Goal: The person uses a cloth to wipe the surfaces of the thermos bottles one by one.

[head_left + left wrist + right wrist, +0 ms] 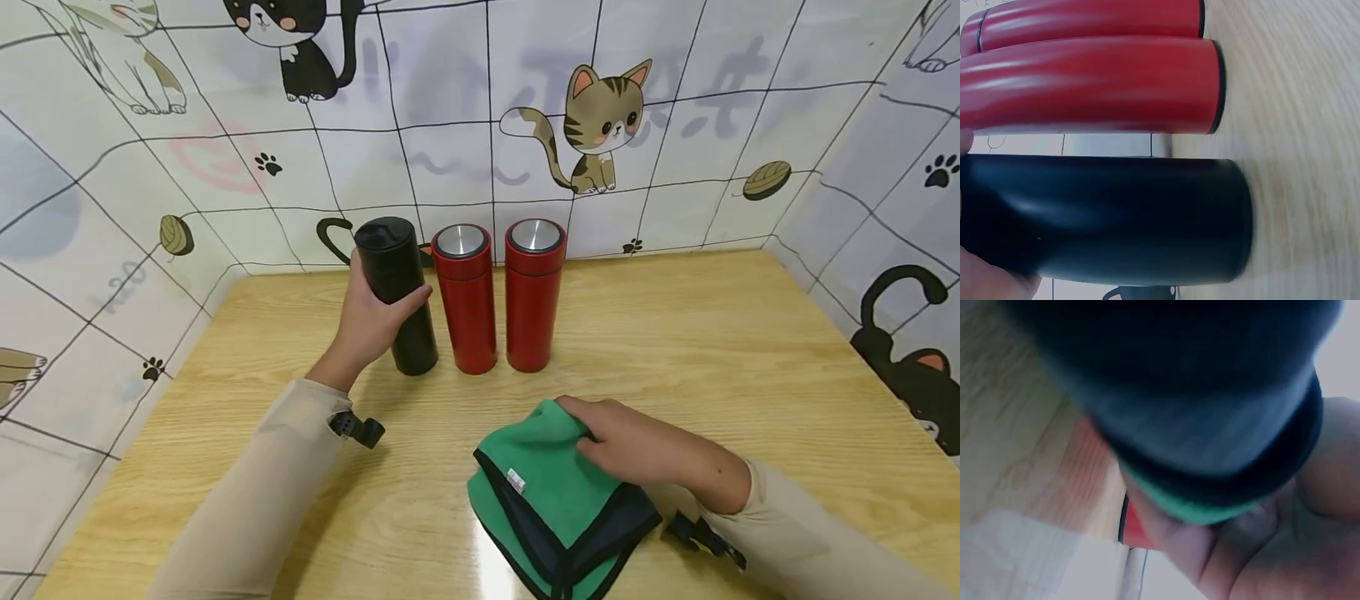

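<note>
My left hand [372, 312] grips a black thermos bottle [415, 342] round its upper part, with the thumb across the front. The bottle stands at the left end of a row, its base at the tabletop. Beside it are two red thermos bottles with silver-topped lids, a middle one [470, 321] and a right one [532, 321]. Nearer the front, my right hand [626, 437] pinches the top of a folded green cloth [551, 450] with dark edging and a small white tag. In the right wrist view the cloth's dark edge [1197, 425] looms blurred and hides most of the fingertips.
A wood-grain tabletop [712, 350] lies under everything. Behind the bottles rises a white wall covering [442, 167] with cat drawings and grid lines, and similar panels flank the table on both sides. A black strap device [356, 427] sits on the left wrist.
</note>
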A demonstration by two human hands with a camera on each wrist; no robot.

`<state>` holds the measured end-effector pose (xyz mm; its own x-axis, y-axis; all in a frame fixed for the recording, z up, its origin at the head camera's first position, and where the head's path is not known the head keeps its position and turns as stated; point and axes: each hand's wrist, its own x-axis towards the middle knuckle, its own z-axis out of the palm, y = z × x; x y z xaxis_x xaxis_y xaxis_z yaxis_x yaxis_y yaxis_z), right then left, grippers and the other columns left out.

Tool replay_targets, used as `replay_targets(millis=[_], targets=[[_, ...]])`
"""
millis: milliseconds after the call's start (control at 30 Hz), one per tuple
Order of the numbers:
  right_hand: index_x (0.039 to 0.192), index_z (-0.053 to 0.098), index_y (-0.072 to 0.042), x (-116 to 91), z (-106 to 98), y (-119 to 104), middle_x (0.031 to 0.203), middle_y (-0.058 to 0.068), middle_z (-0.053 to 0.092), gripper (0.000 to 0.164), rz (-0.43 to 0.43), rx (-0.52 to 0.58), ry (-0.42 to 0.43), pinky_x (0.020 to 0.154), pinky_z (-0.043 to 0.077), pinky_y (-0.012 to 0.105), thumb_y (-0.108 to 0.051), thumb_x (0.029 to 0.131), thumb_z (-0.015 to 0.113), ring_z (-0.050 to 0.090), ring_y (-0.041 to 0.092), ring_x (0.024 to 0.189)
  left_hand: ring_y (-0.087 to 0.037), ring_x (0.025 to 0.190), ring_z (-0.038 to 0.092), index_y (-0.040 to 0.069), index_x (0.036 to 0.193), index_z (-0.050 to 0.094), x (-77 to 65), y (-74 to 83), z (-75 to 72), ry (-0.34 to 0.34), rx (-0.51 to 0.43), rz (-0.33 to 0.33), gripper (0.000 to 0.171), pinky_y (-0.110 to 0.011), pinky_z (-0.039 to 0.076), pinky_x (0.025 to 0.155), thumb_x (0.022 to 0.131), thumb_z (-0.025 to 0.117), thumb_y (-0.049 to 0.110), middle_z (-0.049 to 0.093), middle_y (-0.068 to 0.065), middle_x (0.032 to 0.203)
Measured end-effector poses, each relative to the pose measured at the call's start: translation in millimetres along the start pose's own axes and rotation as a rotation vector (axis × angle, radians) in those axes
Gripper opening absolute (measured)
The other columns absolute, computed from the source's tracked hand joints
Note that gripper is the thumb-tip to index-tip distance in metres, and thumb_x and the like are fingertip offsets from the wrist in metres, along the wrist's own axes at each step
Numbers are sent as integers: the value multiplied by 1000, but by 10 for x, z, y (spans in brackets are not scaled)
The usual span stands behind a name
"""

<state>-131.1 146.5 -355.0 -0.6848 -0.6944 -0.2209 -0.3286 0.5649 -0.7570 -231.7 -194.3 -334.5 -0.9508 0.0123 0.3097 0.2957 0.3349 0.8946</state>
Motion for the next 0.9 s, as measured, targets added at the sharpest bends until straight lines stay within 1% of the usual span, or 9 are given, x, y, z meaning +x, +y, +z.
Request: replay_targets(millis=[100,233,300,367,533,667,767,833,900], targets=[[135,48,-10,-5,-3,19,107,-2,67,38,-1,-14,32,75,51,22,-4,98,53,60,8,86,-25,126,50,24,148,24,6,-28,16,4,-23,12,86,-54,41,108,83,81,24,49,-7,139],[139,50,-9,2,14,40,115,-2,69,40,-31,-171,57,82,54,27,-9,100,57,64,7,97,-24,125,51,25,146,25,2,-83,20,17,-40,20,85,-53,41,108,83,81,25,49,-6,138],[137,53,-12,11,42,40,120,-4,68,37,-60,-246,49,89,55,31,-9,101,56,64,9,106,-24,124,51,26,146,26,-6,-99,12,23,-42,27,84,-53,42,108,83,81,26,49,-5,137],[136,56,-16,38,65,32,125,-5,67,35,-96,-277,35,94,54,34,-7,102,53,63,11,113,-24,123,51,26,146,26,-12,-92,-11,26,-39,19,84,-52,42,107,83,81,27,49,-5,137],[134,60,-24,236,66,-117,120,-7,66,38,-138,-294,-29,98,53,36,-6,104,47,61,11,112,-26,128,48,26,150,19,-59,-9,-181,-31,34,-34,88,-54,40,110,85,79,31,45,-7,141],[140,57,-22,440,79,-238,117,0,66,42,-164,-404,-52,97,54,37,-6,102,51,61,14,109,-30,141,37,30,156,10,-211,14,-304,-83,73,-31,88,-57,30,118,92,70,33,35,-9,152],[146,52,-18,489,111,-253,125,7,65,46,-161,-488,-3,101,52,44,-11,101,56,61,23,117,-34,148,29,31,159,4,-387,53,-345,-59,134,-9,84,-57,24,121,98,61,35,29,-12,158],[149,48,-16,445,107,-241,135,11,61,48,-134,-525,67,105,49,50,-19,101,57,58,29,125,-36,150,27,29,160,4,-517,121,-362,-26,226,-1,81,-59,24,120,100,57,38,26,-13,161],[151,44,-15,363,74,-212,144,14,55,52,-93,-542,163,108,44,55,-29,102,56,52,35,134,-38,149,29,24,161,9,-651,228,-367,5,380,15,78,-62,27,117,101,55,41,27,-14,161]])
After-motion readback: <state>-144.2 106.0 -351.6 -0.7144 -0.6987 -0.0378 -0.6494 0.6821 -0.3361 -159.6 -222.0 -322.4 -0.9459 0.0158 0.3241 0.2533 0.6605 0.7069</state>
